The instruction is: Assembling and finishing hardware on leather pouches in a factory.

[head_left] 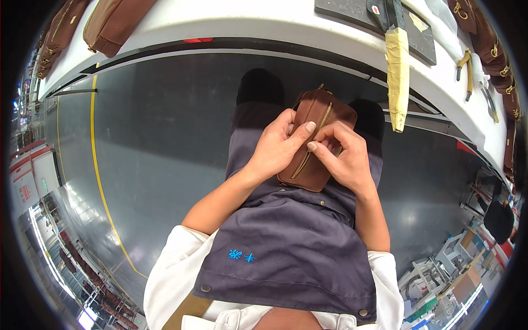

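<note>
A small brown leather bag (pixel 314 177) lies across my lap, its brass-toothed zipper (pixel 328 114) running lengthwise along the upper face. The zipper looks closed along the parts that show. My left hand (pixel 279 144) is closed round the bag's left side, with the thumb pressed on top beside the zipper. Over the middle of the zipper, my right hand (pixel 346 157) is bent in a pinch, thumb and forefinger together on it. Whether a pull tab is between those fingertips is hidden. A dark apron (pixel 297 236) covers my lap below the bag.
Ahead curves a white table (pixel 236 25). Brown bags (pixel 118 25) stand at its left, more line its right edge. A dark board (pixel 357 14) and a yellow-taped handle (pixel 397 77) jutting past the edge lie right of centre. Small tools (pixel 467 71) sit farther right.
</note>
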Available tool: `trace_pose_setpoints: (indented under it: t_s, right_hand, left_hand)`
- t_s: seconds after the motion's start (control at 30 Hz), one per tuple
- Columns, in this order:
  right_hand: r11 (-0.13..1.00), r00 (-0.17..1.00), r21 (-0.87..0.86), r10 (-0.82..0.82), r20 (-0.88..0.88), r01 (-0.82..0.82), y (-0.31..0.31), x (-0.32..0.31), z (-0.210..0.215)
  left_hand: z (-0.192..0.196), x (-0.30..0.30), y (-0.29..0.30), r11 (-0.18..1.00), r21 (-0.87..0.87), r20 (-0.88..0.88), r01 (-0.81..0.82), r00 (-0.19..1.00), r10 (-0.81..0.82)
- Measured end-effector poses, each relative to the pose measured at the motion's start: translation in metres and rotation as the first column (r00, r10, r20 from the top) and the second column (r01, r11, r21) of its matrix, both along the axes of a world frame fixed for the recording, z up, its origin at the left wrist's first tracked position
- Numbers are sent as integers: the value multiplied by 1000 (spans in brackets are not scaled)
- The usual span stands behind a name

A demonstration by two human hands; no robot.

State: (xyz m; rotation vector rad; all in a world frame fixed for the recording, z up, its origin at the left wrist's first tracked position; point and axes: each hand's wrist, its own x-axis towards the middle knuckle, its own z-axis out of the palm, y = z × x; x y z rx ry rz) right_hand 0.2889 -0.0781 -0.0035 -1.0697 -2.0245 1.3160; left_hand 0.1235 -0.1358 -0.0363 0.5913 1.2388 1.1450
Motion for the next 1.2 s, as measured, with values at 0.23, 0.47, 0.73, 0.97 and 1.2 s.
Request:
trace_pose_setpoints:
  t_s: [0.23,0.47,0.73,0.97,1.2]
  right_hand:
    - [982,1000,-188,-17,-1,17,4,2,-9]
    - [868,971,-469,-226,-80,163,4,8,-13]
    - [882,964,-421,-259,-57,212,3,23,-13]
    - [908,936,228,-341,-89,352,21,59,34]
    - [461,754,783,-656,-17,418,101,109,94]
  left_hand:
    - [4,2,-1,1000,5,-6,-2,1000,2]
    - [-1,-2,-2,998,-55,21,38,999,-37]
    - [1,-3,2,997,-48,10,58,998,-57]
    - [22,-20,8,996,-13,92,84,992,-82]
    - [69,-83,3,891,19,75,453,888,-453]
